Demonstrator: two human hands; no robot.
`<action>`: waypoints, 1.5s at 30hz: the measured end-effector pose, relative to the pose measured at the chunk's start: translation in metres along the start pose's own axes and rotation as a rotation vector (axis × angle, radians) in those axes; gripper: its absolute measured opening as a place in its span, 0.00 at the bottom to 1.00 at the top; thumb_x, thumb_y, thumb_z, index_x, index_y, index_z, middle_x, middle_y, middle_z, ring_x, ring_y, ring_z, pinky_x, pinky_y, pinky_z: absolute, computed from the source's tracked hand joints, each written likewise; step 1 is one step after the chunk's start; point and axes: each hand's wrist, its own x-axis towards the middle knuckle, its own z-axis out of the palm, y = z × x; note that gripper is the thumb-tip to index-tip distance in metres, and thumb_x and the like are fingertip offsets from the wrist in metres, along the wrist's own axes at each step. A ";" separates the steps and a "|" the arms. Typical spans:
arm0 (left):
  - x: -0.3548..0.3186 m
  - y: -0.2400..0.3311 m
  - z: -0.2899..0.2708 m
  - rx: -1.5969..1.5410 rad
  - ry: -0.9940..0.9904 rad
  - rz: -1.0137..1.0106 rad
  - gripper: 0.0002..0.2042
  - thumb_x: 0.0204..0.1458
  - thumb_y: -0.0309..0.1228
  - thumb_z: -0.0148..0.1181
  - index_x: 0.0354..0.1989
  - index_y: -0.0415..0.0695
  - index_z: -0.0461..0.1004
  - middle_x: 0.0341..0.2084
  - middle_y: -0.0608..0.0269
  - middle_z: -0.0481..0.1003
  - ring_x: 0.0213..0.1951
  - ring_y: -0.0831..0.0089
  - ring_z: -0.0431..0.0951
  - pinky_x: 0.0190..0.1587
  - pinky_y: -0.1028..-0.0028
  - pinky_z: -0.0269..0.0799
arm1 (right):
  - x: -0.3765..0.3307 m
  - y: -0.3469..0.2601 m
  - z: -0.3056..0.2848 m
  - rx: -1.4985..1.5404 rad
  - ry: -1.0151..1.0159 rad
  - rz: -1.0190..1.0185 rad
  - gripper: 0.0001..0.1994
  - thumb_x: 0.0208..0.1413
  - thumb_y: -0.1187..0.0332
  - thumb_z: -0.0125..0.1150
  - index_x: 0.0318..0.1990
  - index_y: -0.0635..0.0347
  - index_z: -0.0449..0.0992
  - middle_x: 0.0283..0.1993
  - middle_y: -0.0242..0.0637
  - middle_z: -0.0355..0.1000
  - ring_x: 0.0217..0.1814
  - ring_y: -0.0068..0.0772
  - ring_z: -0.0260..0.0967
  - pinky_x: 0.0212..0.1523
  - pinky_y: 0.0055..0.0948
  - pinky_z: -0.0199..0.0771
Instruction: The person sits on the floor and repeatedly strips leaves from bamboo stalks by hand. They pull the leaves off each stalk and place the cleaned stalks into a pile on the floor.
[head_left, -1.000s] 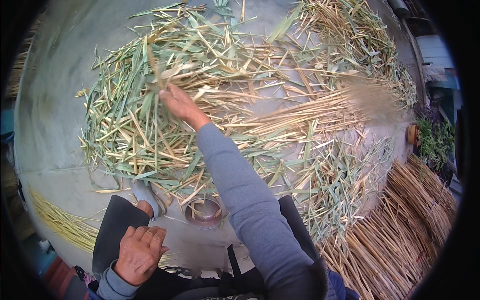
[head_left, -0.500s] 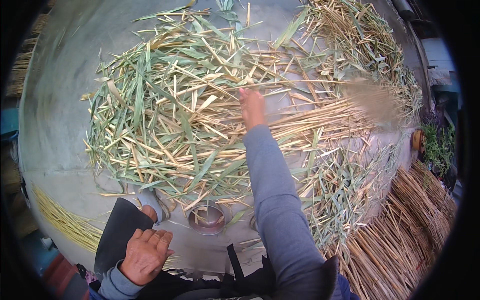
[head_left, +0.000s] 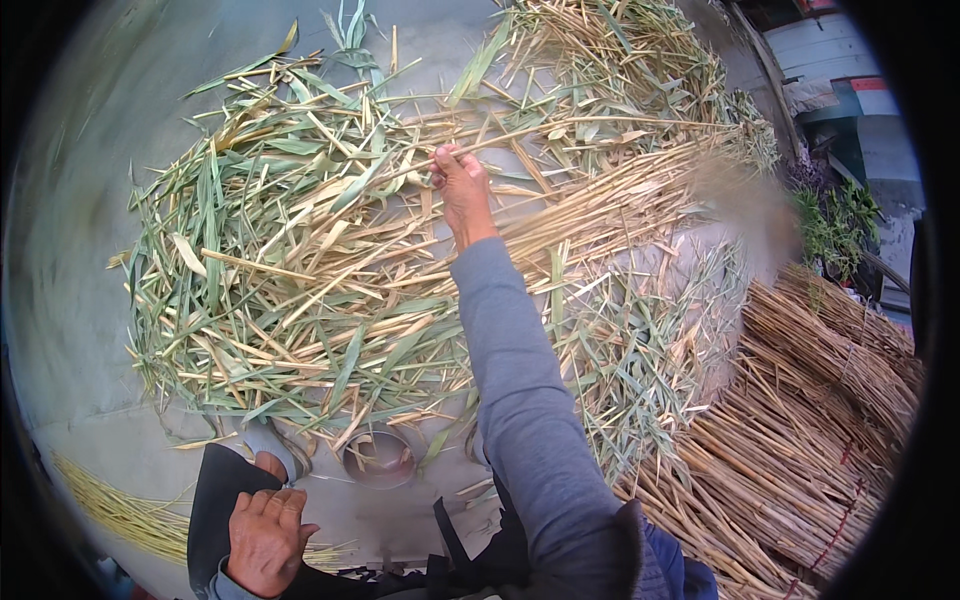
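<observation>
Since the earlier frames, the right hand [head_left: 462, 190] has swung from the left part of the heap across to its far middle, the arm now stretched almost straight away from the body. Its fingers are curled shut around the near end of a long pale stalk [head_left: 560, 127], which runs off from the fist to the right and slightly away (its long axis lying roughly along the far edge of the leaf heap [head_left: 270, 290] spread on the concrete floor [head_left: 70, 250]). That stalk is well beyond the left hand [head_left: 265, 540], which rests palm down, fingers loosely together, on a dark-clad knee at the floor's near edge and holds nothing. Stripped canes [head_left: 800, 440] lie stacked to the right; a small round bowl [head_left: 378, 458] sits just before the knees.
</observation>
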 end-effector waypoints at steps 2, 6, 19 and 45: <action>-0.004 0.004 0.000 0.016 0.012 0.007 0.26 0.42 0.36 0.73 0.50 0.38 0.74 0.43 0.54 0.79 0.44 0.57 0.76 0.45 0.60 0.65 | 0.001 -0.042 -0.008 0.145 -0.080 -0.120 0.08 0.62 0.72 0.66 0.45 0.57 0.74 0.39 0.32 0.77 0.35 0.21 0.72 0.36 0.20 0.75; -0.014 0.010 0.000 0.051 0.046 0.013 0.25 0.43 0.36 0.72 0.50 0.38 0.74 0.42 0.54 0.79 0.43 0.57 0.76 0.44 0.60 0.65 | -0.009 -0.134 -0.038 0.362 0.036 -0.155 0.11 0.60 0.68 0.70 0.46 0.56 0.75 0.38 0.31 0.77 0.36 0.23 0.74 0.37 0.23 0.78; -0.034 0.026 -0.020 0.188 0.682 0.086 0.21 0.46 0.30 0.71 0.49 0.42 0.75 0.41 0.59 0.79 0.43 0.61 0.78 0.45 0.62 0.67 | -0.163 -0.188 0.039 -0.013 -0.266 0.067 0.12 0.60 0.64 0.71 0.46 0.57 0.76 0.38 0.33 0.80 0.36 0.25 0.79 0.34 0.22 0.77; -0.076 0.004 -0.056 -0.166 0.999 0.047 0.11 0.49 0.36 0.72 0.26 0.45 0.77 0.16 0.61 0.74 0.22 0.59 0.75 0.29 0.64 0.67 | -0.396 -0.136 0.098 0.046 -0.158 0.136 0.13 0.64 0.60 0.65 0.42 0.63 0.75 0.36 0.37 0.80 0.36 0.28 0.80 0.30 0.21 0.79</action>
